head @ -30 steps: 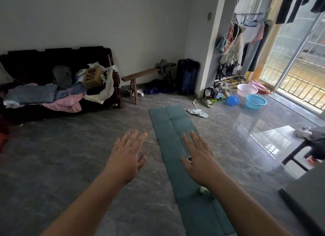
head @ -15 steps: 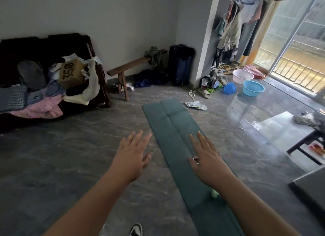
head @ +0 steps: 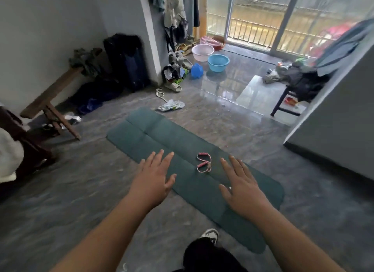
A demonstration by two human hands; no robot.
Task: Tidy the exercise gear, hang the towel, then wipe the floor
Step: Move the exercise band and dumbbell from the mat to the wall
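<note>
While nothing of the tidying looks done yet from my head view, I judge the whole task lies ahead: the long dark-green padded exercise mat [head: 182, 150] lies unrolled flat on the grey marbled floor [head: 60, 200], and the small pink looped resistance cord with foam handles [head: 204, 162] sits on top of it, uncollected. I cannot pick out with certainty which cloth is the towel to hang, and no wiping has begun as far as I can see. My left hand [head: 153, 182] hovers with fingers spread and straight, holding nothing, over the mat's near edge; the pink cord lies just beyond and to the right of its fingertips. My right hand [head: 240, 188] is likewise spread flat and empty above the mat, the cord just ahead and to its left, so the cord sits between my two hands, touched by neither.
</note>
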